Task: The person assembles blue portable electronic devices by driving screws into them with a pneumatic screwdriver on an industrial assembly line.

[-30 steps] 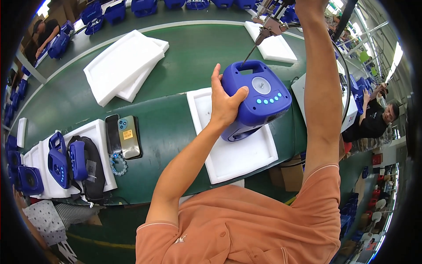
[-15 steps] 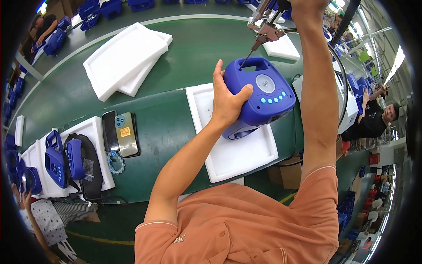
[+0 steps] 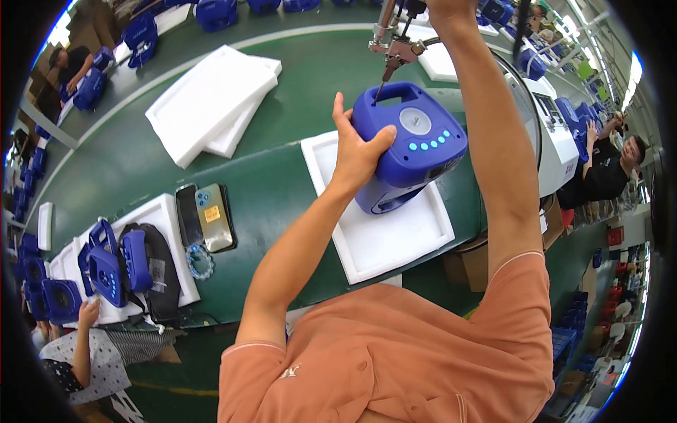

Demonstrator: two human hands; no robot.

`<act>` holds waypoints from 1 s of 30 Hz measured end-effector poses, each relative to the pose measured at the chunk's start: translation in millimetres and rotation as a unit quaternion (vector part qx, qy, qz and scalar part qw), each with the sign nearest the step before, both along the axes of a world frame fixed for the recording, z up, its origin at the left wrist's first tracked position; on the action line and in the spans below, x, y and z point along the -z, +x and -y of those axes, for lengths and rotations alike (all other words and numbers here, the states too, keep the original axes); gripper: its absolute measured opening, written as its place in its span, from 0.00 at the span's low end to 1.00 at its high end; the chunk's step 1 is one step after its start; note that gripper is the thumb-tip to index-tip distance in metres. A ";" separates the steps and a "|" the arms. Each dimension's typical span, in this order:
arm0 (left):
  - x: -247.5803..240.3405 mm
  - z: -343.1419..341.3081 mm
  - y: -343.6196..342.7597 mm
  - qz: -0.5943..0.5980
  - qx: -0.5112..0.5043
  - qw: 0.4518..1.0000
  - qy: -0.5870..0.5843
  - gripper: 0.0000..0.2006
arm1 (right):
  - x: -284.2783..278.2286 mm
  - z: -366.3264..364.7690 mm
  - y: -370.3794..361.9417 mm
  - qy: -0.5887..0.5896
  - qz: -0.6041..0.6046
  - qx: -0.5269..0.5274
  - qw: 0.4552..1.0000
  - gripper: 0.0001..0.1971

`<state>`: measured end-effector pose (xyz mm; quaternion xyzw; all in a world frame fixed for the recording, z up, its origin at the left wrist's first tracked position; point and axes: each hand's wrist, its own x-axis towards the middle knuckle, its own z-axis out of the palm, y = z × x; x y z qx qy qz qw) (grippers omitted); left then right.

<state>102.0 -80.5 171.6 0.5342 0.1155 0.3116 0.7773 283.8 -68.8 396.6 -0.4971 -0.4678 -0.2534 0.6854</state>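
Observation:
A blue portable speaker (image 3: 431, 161) with a carry handle, a round pale disc and a row of light-blue buttons stands on a white foam tray (image 3: 395, 250). My left hand (image 3: 356, 155) grips its left side, thumb over the upper edge and index finger stretched along the far side. The bit of a mounted screwdriver (image 3: 389, 69) meets the speaker's top at a corner beside the handle. At the upper edge my right hand (image 3: 451, 8) is close to the screwdriver's upper part. Its fingers are cut off by the picture, so its grip is hidden.
Two stacked white foam trays (image 3: 211, 99) lie beyond at the left. Two phones (image 3: 214, 218) and a beaded bracelet (image 3: 200, 262) rest nearer. Blue speaker parts (image 3: 106, 275) and a black bag (image 3: 163, 282) occupy the left end. A white machine (image 3: 553, 137) stands at the right.
My view has shifted a little. The screwdriver bit stays at the same corner of the speaker, and my left hand keeps its hold. A co-worker's hand at the far left has moved.

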 end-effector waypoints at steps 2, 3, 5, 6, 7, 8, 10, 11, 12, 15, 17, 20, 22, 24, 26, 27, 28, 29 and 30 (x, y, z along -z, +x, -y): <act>-3.5 8.8 0.2 0.000 0.009 1.000 -0.004 0.61 | -19.8 12.9 65.4 0.087 0.069 0.102 0.989 0.27; 1.2 1.2 -8.8 -0.019 -0.026 0.999 -0.021 0.61 | -27.0 6.3 44.2 0.121 0.025 0.020 0.992 0.31; 7.8 -7.9 -11.7 -0.026 -0.031 0.999 0.001 0.61 | -65.0 28.1 -48.7 0.104 -0.220 -0.047 0.969 0.34; 8.7 -7.9 -8.4 -0.040 -0.022 0.999 0.025 0.61 | -75.4 36.9 -40.2 0.112 -0.143 0.027 0.983 0.32; 7.3 -10.2 -4.5 -0.049 -0.033 0.998 0.024 0.55 | -83.0 41.5 -28.8 0.116 -0.067 0.098 0.986 0.31; 3.0 -16.0 0.6 -0.048 -0.028 0.998 0.022 0.55 | -88.7 45.1 -16.1 0.118 0.010 0.168 0.979 0.31; -5.4 -28.0 12.3 -0.079 -0.020 0.996 -0.045 0.46 | -95.5 52.4 14.9 0.116 0.086 0.238 0.960 0.31; -7.3 -28.8 17.1 -0.082 -0.036 0.995 -0.043 0.38 | -98.5 58.3 30.8 0.051 0.060 0.220 0.972 0.30; -7.6 -29.7 19.1 -0.082 -0.031 0.995 -0.044 0.38 | -97.8 63.4 46.7 -0.015 0.033 0.201 0.979 0.29; 1.1 -37.1 18.6 -0.052 -0.038 0.998 -0.026 0.32 | -69.1 43.6 27.4 0.022 0.049 0.168 0.984 0.28; 0.1 -32.9 22.7 -0.047 -0.032 0.998 -0.029 0.32 | -64.3 43.5 44.9 0.087 0.147 0.224 0.960 0.28; 0.8 -35.3 19.3 -0.044 -0.040 0.997 -0.041 0.32 | -43.4 42.6 13.6 -0.003 0.035 0.185 0.982 0.28; -0.9 -32.4 20.8 -0.041 -0.035 0.997 -0.046 0.32 | -38.4 44.5 0.2 -0.005 0.013 0.174 0.985 0.28; -2.5 -30.9 20.7 -0.045 -0.034 0.997 -0.049 0.32 | -34.6 44.0 2.4 -0.007 -0.011 0.160 0.987 0.28; -3.8 -29.9 21.3 -0.047 -0.032 0.997 -0.051 0.32 | -33.5 45.3 9.5 0.006 0.038 0.148 0.988 0.28; -3.9 -29.7 21.7 -0.047 -0.033 0.997 -0.050 0.32 | -32.4 45.3 12.5 0.003 0.036 0.149 0.988 0.28; -3.7 -29.9 21.7 -0.046 -0.033 0.997 -0.047 0.32 | -31.8 44.7 12.9 0.005 0.048 0.161 0.986 0.28; -3.5 -30.0 21.3 -0.049 -0.032 0.997 -0.049 0.32 | -30.5 44.5 13.7 0.006 0.061 0.173 0.983 0.29; -3.2 -30.0 20.7 -0.049 -0.033 0.997 -0.050 0.31 | -29.0 44.5 17.1 0.004 0.059 0.174 0.983 0.29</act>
